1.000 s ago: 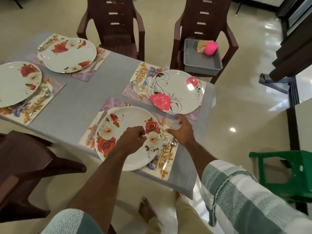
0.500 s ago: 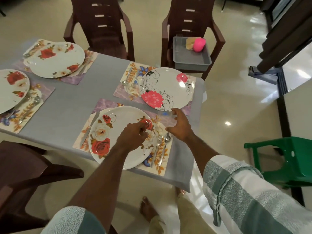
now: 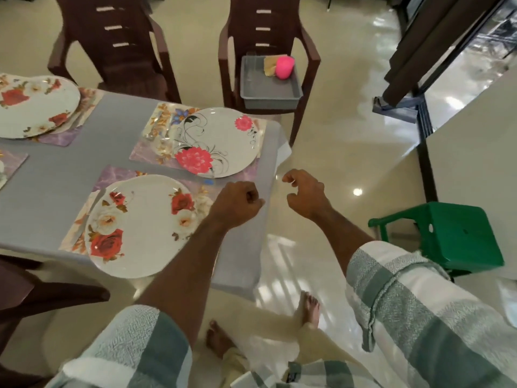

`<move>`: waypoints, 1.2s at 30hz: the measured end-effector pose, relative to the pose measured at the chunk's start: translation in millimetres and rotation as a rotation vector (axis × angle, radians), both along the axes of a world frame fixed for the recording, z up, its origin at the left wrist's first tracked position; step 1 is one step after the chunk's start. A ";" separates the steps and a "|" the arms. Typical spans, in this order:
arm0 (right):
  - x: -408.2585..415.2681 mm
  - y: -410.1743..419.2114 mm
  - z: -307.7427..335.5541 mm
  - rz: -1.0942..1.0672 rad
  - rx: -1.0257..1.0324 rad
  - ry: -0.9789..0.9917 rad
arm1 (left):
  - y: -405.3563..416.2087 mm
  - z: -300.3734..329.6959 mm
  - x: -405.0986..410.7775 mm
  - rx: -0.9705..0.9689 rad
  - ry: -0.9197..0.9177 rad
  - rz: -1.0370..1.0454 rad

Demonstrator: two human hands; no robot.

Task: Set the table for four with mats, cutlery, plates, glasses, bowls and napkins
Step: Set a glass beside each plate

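The left hand [image 3: 237,204] is curled into a fist holding nothing, above the table's [image 3: 56,191] right edge beside the rose plate [image 3: 140,225]. The right hand [image 3: 305,196] hangs past the table edge, fingers loosely curled and empty. The left forearm hides the cutlery beside that plate. No writing is readable.

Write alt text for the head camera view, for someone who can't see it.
A person's two empty hands, left and right, hover with curled fingers at the corner of a grey table set with floral plates on mats. Beyond it, a brown chair holds a grey tray with a pink cup.
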State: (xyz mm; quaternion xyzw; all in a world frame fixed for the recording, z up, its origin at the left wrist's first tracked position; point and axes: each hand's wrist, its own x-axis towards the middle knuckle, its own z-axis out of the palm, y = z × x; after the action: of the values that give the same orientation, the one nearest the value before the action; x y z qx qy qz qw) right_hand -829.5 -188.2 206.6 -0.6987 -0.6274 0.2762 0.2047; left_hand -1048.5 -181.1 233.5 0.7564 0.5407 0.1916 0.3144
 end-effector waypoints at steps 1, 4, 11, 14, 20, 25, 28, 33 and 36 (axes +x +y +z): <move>14.9 3.0 0.7 -0.003 0.004 0.000 | 5.3 -0.8 14.8 0.012 0.015 0.000; 79.0 10.9 3.6 -0.027 0.020 0.002 | 19.8 0.2 85.6 0.028 0.066 -0.042; 210.2 52.5 19.3 0.017 0.044 -0.038 | 65.2 17.0 226.8 0.034 0.101 -0.062; 245.7 87.7 27.4 0.034 0.042 -0.051 | 99.4 26.3 257.9 0.024 0.059 -0.014; 278.3 180.5 28.9 0.100 0.038 -0.050 | 186.5 27.3 283.8 0.042 0.041 0.058; 288.2 285.3 16.5 0.157 0.052 -0.086 | 283.5 7.4 299.1 0.053 -0.008 0.132; 297.3 347.4 5.6 0.191 0.097 -0.148 | 350.1 -14.9 305.4 -0.019 -0.010 0.181; 302.3 467.1 -11.3 0.250 0.177 -0.226 | 456.7 -38.8 303.5 -0.138 0.180 0.156; 289.7 530.6 -26.4 0.319 0.113 -0.296 | 508.0 -50.5 293.1 -0.159 0.241 0.176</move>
State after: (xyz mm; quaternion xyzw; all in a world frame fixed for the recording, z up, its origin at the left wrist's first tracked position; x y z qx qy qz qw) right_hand -539.8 342.4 180.2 -0.6112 -0.7675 0.1638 0.1029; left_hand -755.3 326.8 183.0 0.6965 0.6521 0.0827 0.2879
